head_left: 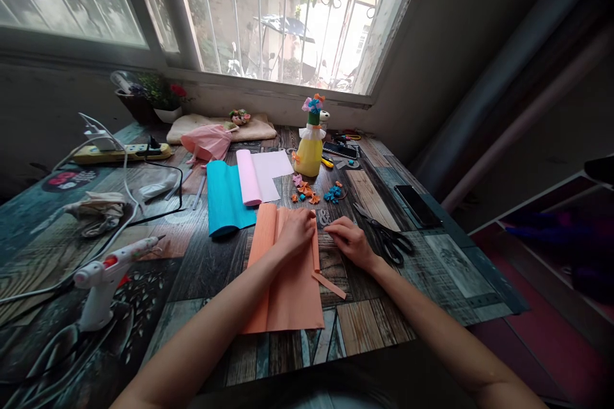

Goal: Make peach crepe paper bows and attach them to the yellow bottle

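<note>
Orange paper (296, 303): lower centre | Left hand (298, 230): curled over upper edge, grip indeterminate | Right hand (350, 240): fingers curled, pinch indeterminate | Risk: creasing or skewing, should left forearm (206, 316) drag across sheet

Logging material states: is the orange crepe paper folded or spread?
Partly spread: the orange crepe paper lies mostly flat under the left hand, with a roll or fold along its left side.
</note>
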Demonstrator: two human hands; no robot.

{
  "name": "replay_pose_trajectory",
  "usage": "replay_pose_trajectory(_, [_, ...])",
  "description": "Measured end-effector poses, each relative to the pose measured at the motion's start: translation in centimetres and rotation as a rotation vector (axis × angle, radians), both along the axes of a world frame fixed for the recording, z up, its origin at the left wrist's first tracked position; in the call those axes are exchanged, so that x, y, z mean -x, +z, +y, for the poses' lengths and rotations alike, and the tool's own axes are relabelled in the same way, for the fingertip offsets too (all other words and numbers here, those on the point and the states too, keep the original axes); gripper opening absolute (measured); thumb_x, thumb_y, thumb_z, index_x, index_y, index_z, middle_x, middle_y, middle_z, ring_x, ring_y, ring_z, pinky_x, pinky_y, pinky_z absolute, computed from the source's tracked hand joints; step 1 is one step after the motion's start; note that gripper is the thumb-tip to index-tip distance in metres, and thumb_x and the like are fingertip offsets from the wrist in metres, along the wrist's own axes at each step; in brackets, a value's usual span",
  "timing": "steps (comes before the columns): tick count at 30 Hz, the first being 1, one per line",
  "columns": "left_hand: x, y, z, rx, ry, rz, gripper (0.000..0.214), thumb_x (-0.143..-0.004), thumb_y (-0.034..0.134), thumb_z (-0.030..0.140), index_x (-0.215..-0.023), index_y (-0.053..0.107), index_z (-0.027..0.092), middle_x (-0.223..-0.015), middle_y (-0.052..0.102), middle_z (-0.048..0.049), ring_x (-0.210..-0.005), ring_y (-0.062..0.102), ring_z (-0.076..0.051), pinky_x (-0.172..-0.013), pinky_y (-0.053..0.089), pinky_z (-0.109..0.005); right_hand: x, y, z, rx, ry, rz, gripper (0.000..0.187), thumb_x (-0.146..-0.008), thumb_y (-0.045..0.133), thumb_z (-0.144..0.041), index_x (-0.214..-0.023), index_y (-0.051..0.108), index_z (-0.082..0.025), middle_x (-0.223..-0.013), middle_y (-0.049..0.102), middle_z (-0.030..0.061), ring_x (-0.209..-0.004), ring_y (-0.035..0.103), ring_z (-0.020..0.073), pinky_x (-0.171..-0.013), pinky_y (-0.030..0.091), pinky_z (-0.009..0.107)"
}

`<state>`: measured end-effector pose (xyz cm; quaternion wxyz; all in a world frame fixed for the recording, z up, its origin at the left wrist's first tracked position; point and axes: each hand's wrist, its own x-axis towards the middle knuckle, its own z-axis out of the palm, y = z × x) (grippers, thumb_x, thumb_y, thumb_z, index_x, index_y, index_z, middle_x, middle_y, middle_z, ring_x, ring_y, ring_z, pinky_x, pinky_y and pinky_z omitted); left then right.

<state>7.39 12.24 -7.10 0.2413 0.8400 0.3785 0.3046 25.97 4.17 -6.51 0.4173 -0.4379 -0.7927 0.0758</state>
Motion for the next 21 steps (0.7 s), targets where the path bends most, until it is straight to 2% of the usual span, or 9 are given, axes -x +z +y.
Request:
replay_pose_trajectory(3, [0.1, 0.4, -0.1, 0.003, -0.003, 0.005, 0.016, -0.078, 0.054, 0.011, -0.092, 0.06, 0.017, -0.096, 0.066, -0.0091, -0.093, 0.06, -0.024, -0.082, 0.049, -0.037, -0.2, 0.4, -0.1, -0.015, -0.031, 0.018, 0.021, -0.093, 0.051, -0.013, -0.104, 0.065, -0.022, -0.084, 0.063, 0.0052, -0.083, 0.058, 0.0196, -0.074, 0.051, 0.034])
replay_pose_trajectory(7, [0.1, 0.5, -0.1, 0.007, -0.002, 0.009, 0.015, -0.077, 0.054, 0.01, -0.089, 0.06, 0.017, -0.092, 0.066, -0.0084, -0.089, 0.061, -0.024, -0.078, 0.049, -0.036, 0.2, 0.5, -0.3, -0.017, 0.108, -0.11, 0.028, -0.087, 0.05, -0.005, -0.105, 0.066, -0.021, -0.088, 0.063, 0.0067, -0.085, 0.056, 0.0207, -0.076, 0.051, 0.036])
replay_pose_trajectory(10, [0.0, 0.2, 0.0, 0.008, 0.01, 0.007, 0.019, -0.075, 0.054, 0.008, -0.09, 0.06, 0.017, -0.094, 0.065, -0.0085, -0.092, 0.06, -0.024, -0.081, 0.049, -0.037, 0.7, 0.3, -0.3, 0.012, 0.177, -0.171, 0.035, -0.082, 0.049, 0.0, -0.104, 0.066, -0.021, -0.095, 0.063, 0.0081, -0.091, 0.055, 0.0217, -0.081, 0.051, 0.038])
replay_pose_trajectory(21, [-0.2, 0.1, -0.1, -0.007, 0.017, -0.046, 0.021, -0.075, 0.054, 0.007, -0.091, 0.062, 0.018, -0.102, 0.066, -0.0084, -0.097, 0.06, -0.024, -0.088, 0.049, -0.039, 0.9, 0.0, -0.3, 0.071, 0.188, -0.225, 0.039, -0.079, 0.049, 0.003, -0.106, 0.065, -0.021, -0.103, 0.062, 0.0088, -0.099, 0.054, 0.0231, -0.088, 0.049, 0.041])
